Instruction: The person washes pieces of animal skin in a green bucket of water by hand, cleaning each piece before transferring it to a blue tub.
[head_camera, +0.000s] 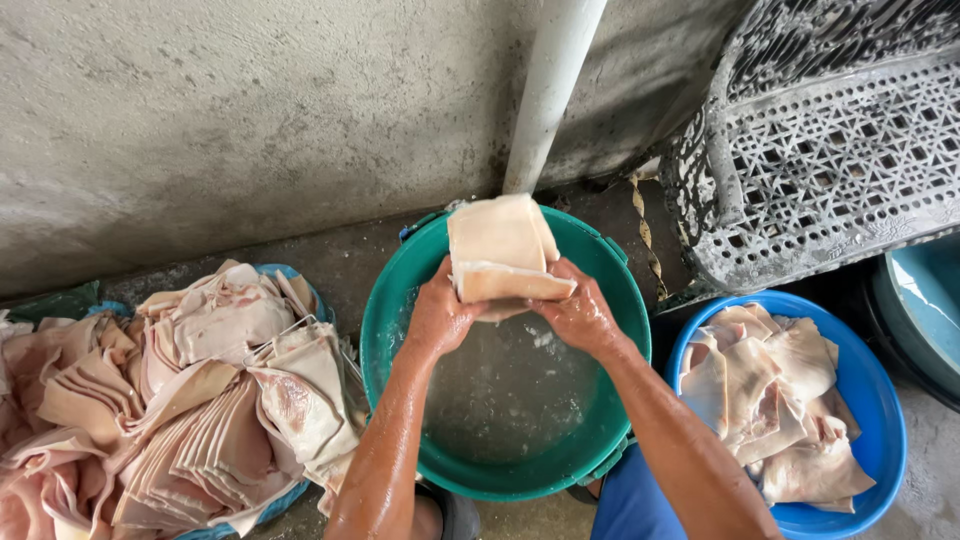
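Partly hidden, both hands (510, 315) grip a folded pork skin (500, 250) over the green tub (385, 330)

No packages, labels, signs or screens in view.

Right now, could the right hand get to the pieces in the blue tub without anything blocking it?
Probably yes. The blue tub sits open just beside the right hand, with its pale skin pieces uncovered. But that hand shares a grip with the left hand on the folded slab over the green basin.
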